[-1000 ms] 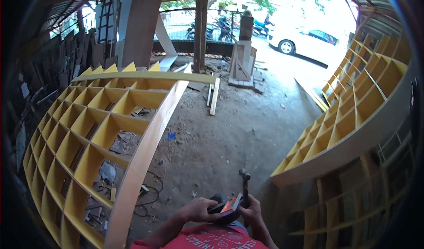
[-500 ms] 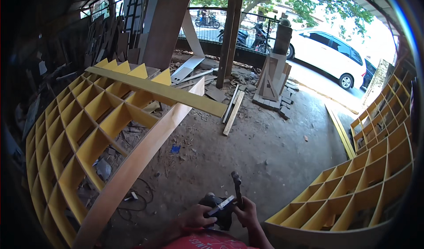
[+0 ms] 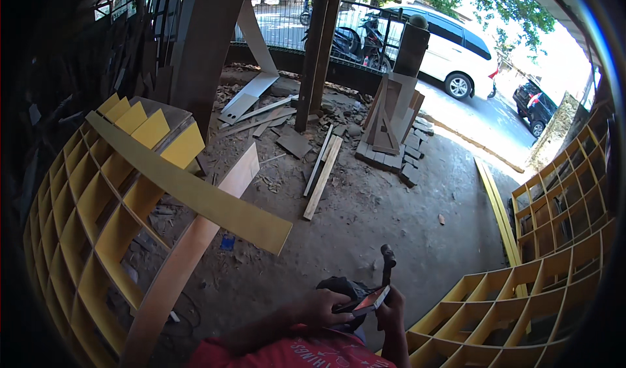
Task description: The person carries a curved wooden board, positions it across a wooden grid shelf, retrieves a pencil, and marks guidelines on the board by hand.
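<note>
My left hand is in front of my body, its fingers closed on the near end of a flat, rectangular, phone-like thing with a reddish face and pale edges. Just beside it, my right hand grips a hammer. The hammer's dark head points up and away from me, and the lower handle is hidden by the hand. The flat thing's far end meets my right fingers; whether they also hold it, I cannot tell. Behind my left hand hangs a dark pouch or cloth.
A yellow lattice frame stands left, with a yellow board and a bare wood plank across it. Another yellow lattice lies right. Wood strips, rubble and posts are ahead. Vehicles are beyond the fence.
My view has shifted, and both hands now appear farther right. The flat thing has tilted and its reddish face shows. Outside, the white car has moved relative to the fence post.
</note>
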`<action>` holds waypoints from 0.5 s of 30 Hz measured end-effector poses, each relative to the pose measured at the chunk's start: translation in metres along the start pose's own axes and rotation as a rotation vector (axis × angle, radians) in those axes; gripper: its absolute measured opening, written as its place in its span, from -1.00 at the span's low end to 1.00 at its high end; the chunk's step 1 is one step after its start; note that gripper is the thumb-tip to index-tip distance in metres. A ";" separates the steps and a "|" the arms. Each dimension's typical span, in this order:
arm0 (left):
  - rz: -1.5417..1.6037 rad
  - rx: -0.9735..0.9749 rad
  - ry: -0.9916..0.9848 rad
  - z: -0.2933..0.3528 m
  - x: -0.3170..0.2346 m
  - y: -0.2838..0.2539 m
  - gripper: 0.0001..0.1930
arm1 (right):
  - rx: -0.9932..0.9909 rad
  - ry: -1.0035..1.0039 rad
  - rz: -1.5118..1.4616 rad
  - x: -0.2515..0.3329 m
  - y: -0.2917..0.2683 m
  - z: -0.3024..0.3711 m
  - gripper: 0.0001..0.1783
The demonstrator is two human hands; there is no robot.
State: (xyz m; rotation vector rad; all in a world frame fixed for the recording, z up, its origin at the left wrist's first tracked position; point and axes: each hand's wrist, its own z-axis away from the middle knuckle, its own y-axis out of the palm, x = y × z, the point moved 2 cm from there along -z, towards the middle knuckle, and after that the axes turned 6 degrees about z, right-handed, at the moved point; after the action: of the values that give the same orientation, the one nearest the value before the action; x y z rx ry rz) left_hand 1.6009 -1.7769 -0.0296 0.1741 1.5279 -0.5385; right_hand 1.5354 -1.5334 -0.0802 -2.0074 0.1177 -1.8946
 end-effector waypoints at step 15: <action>0.101 -0.720 -0.315 -0.259 0.046 -0.175 -0.61 | 0.523 -0.035 -0.130 0.006 0.004 -0.463 -0.89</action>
State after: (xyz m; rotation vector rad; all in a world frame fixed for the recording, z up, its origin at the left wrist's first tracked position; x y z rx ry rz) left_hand 1.2901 -1.8274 -0.0499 -0.3720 1.3082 0.0850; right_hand 1.0847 -1.6375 -0.0661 -1.7149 -0.4788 -1.7309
